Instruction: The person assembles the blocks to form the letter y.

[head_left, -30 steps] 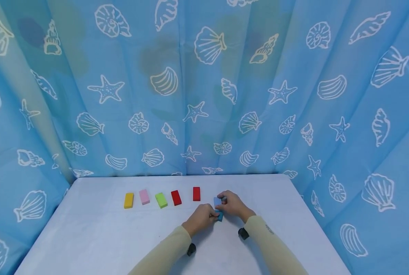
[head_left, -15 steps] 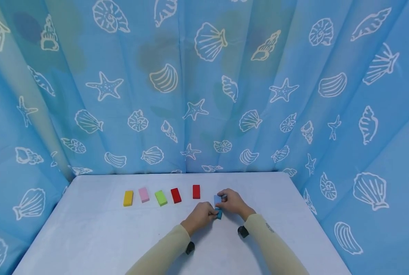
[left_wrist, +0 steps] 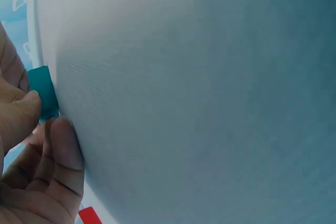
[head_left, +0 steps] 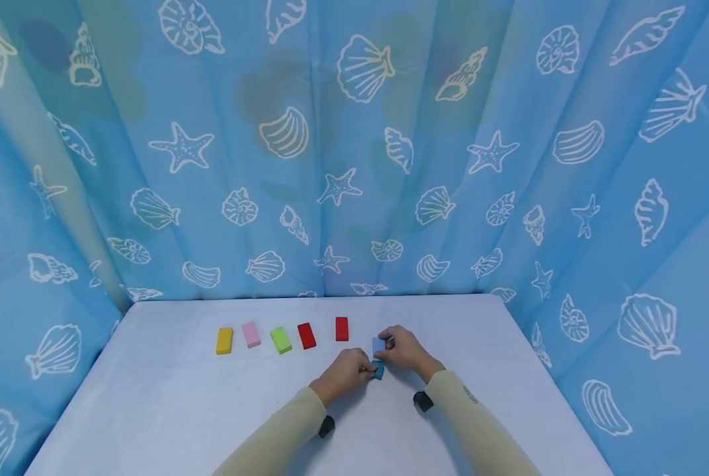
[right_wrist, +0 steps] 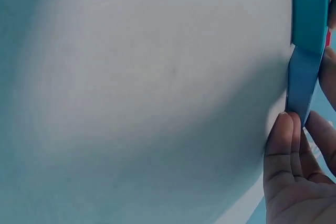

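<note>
Near the right part of the table, my left hand point(head_left: 344, 375) pinches a teal block point(head_left: 379, 370) between thumb and fingers. Just beyond it, my right hand point(head_left: 407, 350) grips a light blue block point(head_left: 378, 345) by its ends. Seen from the right wrist, the teal block point(right_wrist: 310, 11) and the light blue block point(right_wrist: 303, 82) meet end to end at a slight angle, low against the white surface. Fingers cover part of both blocks. The left wrist view shows the teal block point(left_wrist: 44, 92) at its left edge, while the light blue one is hidden there.
Left of my hands lies a loose row: a red block point(head_left: 342, 328), another red block point(head_left: 307, 336), a green block point(head_left: 281, 340), a pink block point(head_left: 250, 334) and a yellow block point(head_left: 224, 340). Behind the white table point(head_left: 170, 396) hangs a blue shell-patterned curtain point(head_left: 354, 152).
The head view has tilted slightly downward, so the table sits a little higher in it. Both hands keep their hold on the teal and light blue blocks, nearly in place.
</note>
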A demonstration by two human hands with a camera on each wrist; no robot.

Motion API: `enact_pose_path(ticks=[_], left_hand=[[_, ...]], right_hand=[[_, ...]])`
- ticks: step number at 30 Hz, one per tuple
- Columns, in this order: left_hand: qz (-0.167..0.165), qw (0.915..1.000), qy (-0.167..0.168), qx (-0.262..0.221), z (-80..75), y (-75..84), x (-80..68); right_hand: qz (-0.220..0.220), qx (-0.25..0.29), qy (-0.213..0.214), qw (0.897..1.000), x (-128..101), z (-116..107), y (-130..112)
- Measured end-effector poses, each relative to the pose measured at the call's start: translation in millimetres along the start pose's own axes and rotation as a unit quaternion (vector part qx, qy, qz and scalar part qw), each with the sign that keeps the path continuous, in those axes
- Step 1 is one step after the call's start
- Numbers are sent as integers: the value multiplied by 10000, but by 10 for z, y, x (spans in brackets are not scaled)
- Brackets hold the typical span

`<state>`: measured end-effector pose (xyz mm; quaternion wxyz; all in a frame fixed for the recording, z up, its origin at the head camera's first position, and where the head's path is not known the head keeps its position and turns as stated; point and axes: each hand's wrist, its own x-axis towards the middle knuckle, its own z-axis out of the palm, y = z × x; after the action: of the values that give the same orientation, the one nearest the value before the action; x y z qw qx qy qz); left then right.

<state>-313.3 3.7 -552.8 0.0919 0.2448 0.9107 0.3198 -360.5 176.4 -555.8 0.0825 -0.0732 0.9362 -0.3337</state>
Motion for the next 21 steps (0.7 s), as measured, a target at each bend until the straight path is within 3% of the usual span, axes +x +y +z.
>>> enact_pose_path(ticks=[12, 21], left_hand=[[229, 9995, 34, 214, 30, -29, -50], [240, 9997, 13, 99, 1, -27, -55]], right_hand=[[-152, 234, 77, 9996, -47, 37, 41], [-216, 224, 197, 9993, -48, 38, 53]])
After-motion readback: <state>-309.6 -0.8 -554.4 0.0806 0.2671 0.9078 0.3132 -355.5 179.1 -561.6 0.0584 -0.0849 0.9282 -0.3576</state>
